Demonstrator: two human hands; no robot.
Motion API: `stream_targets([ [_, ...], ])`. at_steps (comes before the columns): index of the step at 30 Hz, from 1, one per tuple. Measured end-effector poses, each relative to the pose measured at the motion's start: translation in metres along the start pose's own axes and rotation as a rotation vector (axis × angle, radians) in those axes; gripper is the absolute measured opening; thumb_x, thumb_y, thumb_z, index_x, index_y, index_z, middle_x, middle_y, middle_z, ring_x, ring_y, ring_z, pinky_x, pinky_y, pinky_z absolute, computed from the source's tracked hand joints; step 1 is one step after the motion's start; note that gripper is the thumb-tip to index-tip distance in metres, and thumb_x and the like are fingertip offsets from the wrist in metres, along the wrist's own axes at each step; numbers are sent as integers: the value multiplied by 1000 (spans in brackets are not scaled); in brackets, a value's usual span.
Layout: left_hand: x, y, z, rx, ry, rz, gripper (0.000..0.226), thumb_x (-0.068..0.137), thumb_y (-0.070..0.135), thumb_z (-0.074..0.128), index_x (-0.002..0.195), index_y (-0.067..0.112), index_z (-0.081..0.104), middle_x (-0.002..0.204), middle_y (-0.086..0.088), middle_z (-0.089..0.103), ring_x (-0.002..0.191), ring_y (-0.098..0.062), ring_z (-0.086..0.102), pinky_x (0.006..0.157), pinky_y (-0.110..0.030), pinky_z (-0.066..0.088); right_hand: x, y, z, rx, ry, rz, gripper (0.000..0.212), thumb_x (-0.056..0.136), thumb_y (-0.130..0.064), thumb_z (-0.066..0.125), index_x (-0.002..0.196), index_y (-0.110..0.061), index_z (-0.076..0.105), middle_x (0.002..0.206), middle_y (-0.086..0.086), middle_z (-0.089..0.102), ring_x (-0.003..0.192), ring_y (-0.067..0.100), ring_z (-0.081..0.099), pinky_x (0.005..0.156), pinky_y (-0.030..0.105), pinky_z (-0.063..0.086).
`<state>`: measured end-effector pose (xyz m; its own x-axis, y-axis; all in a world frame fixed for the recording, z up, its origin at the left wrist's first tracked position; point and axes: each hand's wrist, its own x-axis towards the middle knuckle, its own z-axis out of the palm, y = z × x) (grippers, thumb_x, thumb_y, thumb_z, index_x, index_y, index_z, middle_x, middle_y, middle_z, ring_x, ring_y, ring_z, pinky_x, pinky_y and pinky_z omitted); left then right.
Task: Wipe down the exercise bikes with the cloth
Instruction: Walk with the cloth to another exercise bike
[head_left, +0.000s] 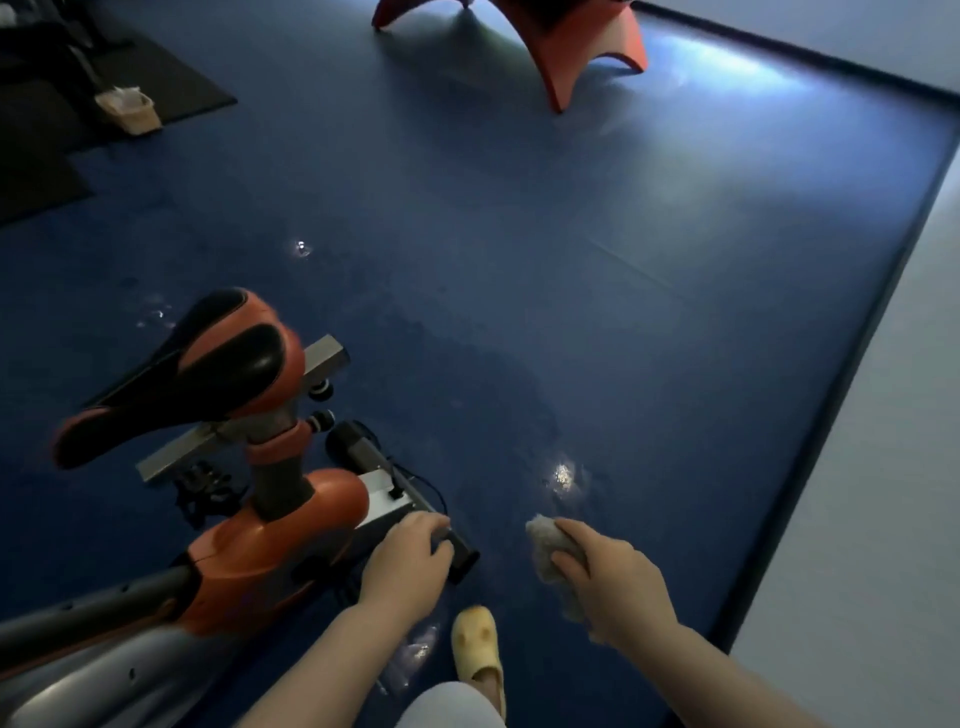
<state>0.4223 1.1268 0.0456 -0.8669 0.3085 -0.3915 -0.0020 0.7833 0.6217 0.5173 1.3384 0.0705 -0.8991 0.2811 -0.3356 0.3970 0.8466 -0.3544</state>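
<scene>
No text, label, brand, number or sign can be read anywhere in the view. The orange and grey bike (249, 545) shows no legible marking on its housing, seat or frame, and the picture is dim and soft. The cloth (556, 551), the slipper (475, 649), the small basket (130, 109) and the blue floor (571, 286) carry no readable writing either.

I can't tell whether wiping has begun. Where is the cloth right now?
In the head view, lower right: the right hand grips the cloth above the blue floor, clear of the bike, whose rear end the left hand holds.
</scene>
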Motion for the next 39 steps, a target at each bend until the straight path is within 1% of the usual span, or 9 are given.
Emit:
stream_targets([
  [5, 87, 48, -10, 14, -25, 35, 35, 91, 30, 49, 125, 26, 57, 131, 8, 55, 117, -14, 54, 99, -34, 45, 91, 18, -49, -100, 10, -10, 33, 94, -45, 44, 128, -43, 44, 110, -9, 66, 97, 18, 61, 73, 31, 45],
  [10, 154, 70, -24, 52, -34, -56, 35, 92, 31, 49, 126, 26, 57, 134, 7, 54, 119, -15, 52, 101, -35, 44, 170, 19, -84, -58, 30, -66, 31, 95, -42, 44, 126, -44, 47, 102, -11, 67, 89, 14, 60, 62, 29, 41],
  [17, 259, 91, -38, -21, 90, -252, 33, 93, 34, 46, 124, 31, 56, 135, 13, 51, 115, -11, 54, 92, -30, 46, 334, 18, -124, -174, -142, -247, 32, 96, -42, 40, 127, -44, 44, 104, -12, 65, 88, 12, 61, 63, 27, 44],
  [23, 338, 121, -52, -189, 203, -431, 32, 93, 34, 46, 124, 31, 56, 135, 11, 51, 116, -12, 55, 94, -29, 45, 481, -3, -183, -306, -185, -417, 24, 93, -42, 42, 117, -45, 49, 79, -16, 59, 66, 6, 54, 54, 24, 41],
  [26, 359, 131, -63, -282, 273, -497, 32, 93, 33, 48, 124, 31, 56, 134, 12, 52, 118, -11, 54, 96, -29, 44, 534, -36, -194, -362, -257, -466, 22, 95, -40, 41, 115, -43, 50, 79, -17, 59, 60, 3, 56, 49, 22, 39],
  [28, 363, 124, -69, -316, 311, -553, 31, 93, 33, 49, 123, 31, 56, 132, 12, 53, 117, -11, 54, 95, -28, 44, 555, -68, -185, -401, -307, -550, 27, 96, -41, 40, 122, -42, 48, 93, -14, 64, 74, 10, 61, 58, 26, 47],
  [31, 374, 96, -93, -388, 382, -690, 30, 93, 32, 50, 122, 30, 57, 128, 7, 56, 112, -13, 57, 95, -31, 46, 580, -136, -160, -431, -391, -733, 32, 96, -43, 39, 127, -42, 44, 104, -8, 66, 89, 18, 63, 67, 30, 48],
  [34, 397, 65, -124, -443, 468, -766, 30, 93, 31, 51, 122, 28, 59, 129, 5, 57, 114, -14, 58, 95, -31, 46, 599, -204, -139, -482, -441, -887, 33, 95, -42, 40, 127, -43, 44, 104, -6, 67, 91, 20, 63, 66, 30, 45],
  [39, 440, 31, -191, -523, 542, -776, 33, 94, 35, 47, 125, 30, 57, 129, 11, 56, 111, -9, 57, 91, -26, 47, 643, -299, -128, -525, -504, -962, 31, 95, -42, 41, 126, -43, 46, 101, -8, 66, 88, 17, 62, 63, 28, 42],
])
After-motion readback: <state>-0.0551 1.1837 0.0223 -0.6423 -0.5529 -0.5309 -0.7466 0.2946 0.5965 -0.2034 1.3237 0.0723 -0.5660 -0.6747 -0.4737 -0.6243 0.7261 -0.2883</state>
